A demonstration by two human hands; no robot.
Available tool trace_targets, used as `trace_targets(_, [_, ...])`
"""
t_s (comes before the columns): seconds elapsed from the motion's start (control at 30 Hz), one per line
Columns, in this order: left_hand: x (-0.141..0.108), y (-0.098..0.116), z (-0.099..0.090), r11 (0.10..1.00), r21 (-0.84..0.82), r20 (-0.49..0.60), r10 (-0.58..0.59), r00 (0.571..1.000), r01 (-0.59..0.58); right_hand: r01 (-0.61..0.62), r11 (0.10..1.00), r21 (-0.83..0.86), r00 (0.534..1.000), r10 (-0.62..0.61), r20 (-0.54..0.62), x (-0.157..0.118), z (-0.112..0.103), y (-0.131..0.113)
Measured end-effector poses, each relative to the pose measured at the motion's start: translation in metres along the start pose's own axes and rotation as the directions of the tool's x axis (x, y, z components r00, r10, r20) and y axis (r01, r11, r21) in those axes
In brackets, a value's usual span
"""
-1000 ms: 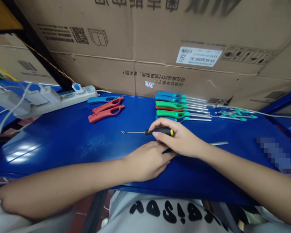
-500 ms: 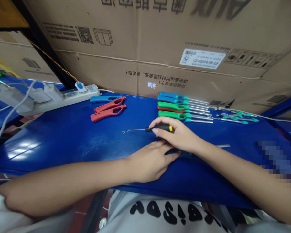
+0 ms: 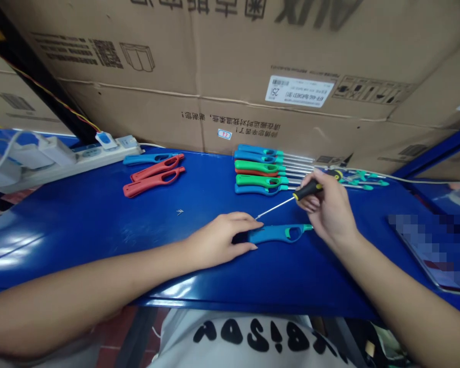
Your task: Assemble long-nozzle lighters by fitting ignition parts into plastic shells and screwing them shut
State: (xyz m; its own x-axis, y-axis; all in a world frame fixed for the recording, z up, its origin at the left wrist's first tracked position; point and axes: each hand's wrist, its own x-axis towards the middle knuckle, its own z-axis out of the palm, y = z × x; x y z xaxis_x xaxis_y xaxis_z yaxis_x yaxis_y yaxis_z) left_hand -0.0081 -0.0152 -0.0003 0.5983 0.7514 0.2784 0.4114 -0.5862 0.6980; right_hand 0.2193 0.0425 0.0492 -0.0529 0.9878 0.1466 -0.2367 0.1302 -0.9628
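Head view, right hand gripping screwdriver

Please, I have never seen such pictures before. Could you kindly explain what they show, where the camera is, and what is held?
There is no machine here: a person works with two bare hands. All the pictures come from one camera worn on the head, looking forward and down.

The left hand holds one end of a blue lighter on the blue table. The right hand holds a screwdriver; its tip is near the left fingers.

Also on the table are a few tiny metal pieces, three handles, two red and one blue, and a row of lighters with metal tubes. A power strip lies at the left. Behind stands a large carton.
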Motion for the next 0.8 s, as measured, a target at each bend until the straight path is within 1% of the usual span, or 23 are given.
trace_targets(0.1, [0.004, 0.005, -0.001, 0.980, -0.168, -0.108, -0.128, 0.986, 0.108, -0.053, 0.999, 0.008, 0.998, 0.053, 0.032, -0.002, -0.001, 0.003])
trace_targets(0.17, [0.005, 0.011, -0.003, 0.949, -0.278, -0.148, -0.198, 0.969, 0.151, -0.063, 0.998, 0.015, 0.997, 0.063, 0.047, -0.004, -0.001, 0.003])
trace_targets(0.23, [0.007, 0.016, -0.005, 0.926, -0.335, -0.157, -0.235, 0.959, 0.172, -0.059, 0.998, 0.017, 0.997, 0.058, 0.058, -0.006, 0.000, 0.003])
trace_targets(0.33, [0.008, 0.022, -0.008, 0.927, -0.319, -0.156, -0.257, 0.954, 0.197, -0.043, 0.999, 0.015, 0.997, 0.042, 0.066, -0.008, 0.002, 0.002])
trace_targets(0.4, [0.008, 0.024, -0.009, 0.898, -0.374, -0.139, -0.301, 0.943, 0.232, -0.034, 0.999, 0.027, 0.998, 0.032, 0.061, -0.009, 0.002, 0.002])
trace_targets(0.47, [0.009, 0.023, -0.009, 0.822, -0.503, -0.102, -0.362, 0.927, 0.266, -0.021, 0.999, 0.050, 0.999, 0.019, 0.046, -0.009, 0.002, 0.001])
trace_targets(0.53, [0.010, 0.021, -0.009, 0.721, -0.630, -0.067, -0.419, 0.905, 0.287, -0.001, 0.997, 0.081, 1.000, -0.001, 0.026, -0.008, 0.001, 0.000])
trace_targets(0.6, [0.012, 0.019, -0.009, 0.637, -0.710, -0.049, -0.469, 0.882, 0.299, 0.019, 0.994, 0.104, 1.000, -0.021, 0.012, -0.007, 0.000, 0.000])
trace_targets(0.7, [0.014, 0.017, -0.008, 0.563, -0.764, -0.019, -0.509, 0.860, 0.316, 0.029, 0.994, 0.105, 1.000, -0.030, 0.010, -0.006, -0.001, 0.001])
trace_targets(0.8, [0.014, 0.016, -0.006, 0.521, -0.786, 0.021, -0.514, 0.857, 0.332, 0.020, 0.996, 0.085, 1.000, -0.021, 0.007, -0.007, 0.000, 0.001])
